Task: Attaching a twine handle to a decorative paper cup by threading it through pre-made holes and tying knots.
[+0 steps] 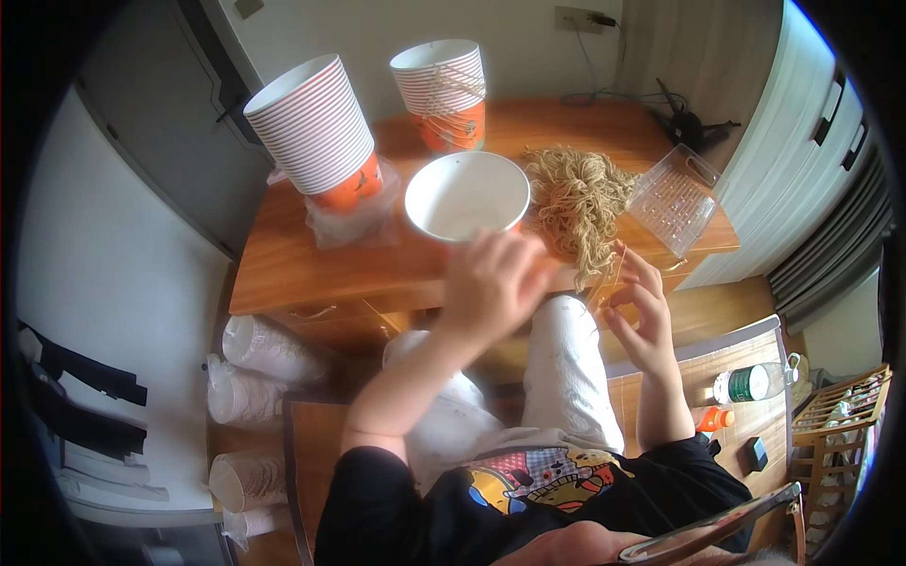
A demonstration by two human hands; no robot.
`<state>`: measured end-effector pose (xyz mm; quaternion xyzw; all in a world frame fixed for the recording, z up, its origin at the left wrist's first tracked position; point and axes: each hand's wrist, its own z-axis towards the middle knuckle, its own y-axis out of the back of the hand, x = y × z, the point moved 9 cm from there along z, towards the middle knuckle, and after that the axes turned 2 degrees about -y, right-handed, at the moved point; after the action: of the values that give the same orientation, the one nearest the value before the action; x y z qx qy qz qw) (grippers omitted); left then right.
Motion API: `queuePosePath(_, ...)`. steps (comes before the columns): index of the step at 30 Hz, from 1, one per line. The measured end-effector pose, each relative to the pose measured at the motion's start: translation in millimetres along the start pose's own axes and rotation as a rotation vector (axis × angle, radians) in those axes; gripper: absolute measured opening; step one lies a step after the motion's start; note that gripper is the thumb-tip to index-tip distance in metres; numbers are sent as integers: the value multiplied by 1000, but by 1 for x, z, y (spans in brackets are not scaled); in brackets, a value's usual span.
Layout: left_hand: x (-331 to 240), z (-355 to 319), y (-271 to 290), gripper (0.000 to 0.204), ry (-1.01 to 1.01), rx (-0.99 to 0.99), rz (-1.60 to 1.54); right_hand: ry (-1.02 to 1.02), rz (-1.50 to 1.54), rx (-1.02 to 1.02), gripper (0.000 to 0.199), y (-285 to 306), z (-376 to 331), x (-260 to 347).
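Head view: left hand (491, 278) is steadying the white paper bucket (466, 196), grip unclear; right hand (642, 311) is pinching tan string (578, 203), best kept taut.

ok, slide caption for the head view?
Left hand at white paper bucket, right hand pinching twine from tan bundle on wooden table.

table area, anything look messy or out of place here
Yes. The pile of tan string lies loose and tangled on the wooden table, strands trailing over its front edge. Wrapped cup stacks lie tipped over on the floor, left of the person's knees.
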<state>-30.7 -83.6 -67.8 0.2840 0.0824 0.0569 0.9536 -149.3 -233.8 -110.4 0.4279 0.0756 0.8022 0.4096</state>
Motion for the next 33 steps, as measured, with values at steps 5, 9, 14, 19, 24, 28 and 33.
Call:
queuePosePath(5,-7,-65,-99,65,505,447,-1173,102,76,106,14,-22,0,44)
queuePosePath(9,-18,-82,-132,74,845,465,-1901,70,133,396,16,-54,-23,40)
queuePosePath(14,9,-65,-124,35,786,303,-1837,-76,285,500,9,-93,-49,6)
queuePosePath(19,12,-60,-109,37,596,363,-1628,-306,318,581,5,-130,-86,-43)
queuePosePath(24,15,-69,-101,35,581,397,-1552,-337,273,625,8,-154,-99,-58)
queuePosePath(28,27,-72,-91,36,635,394,-1543,-386,206,771,12,-178,-109,-70)
queuePosePath(33,35,-77,-86,36,635,331,-1523,-358,159,834,13,-200,-123,-80)
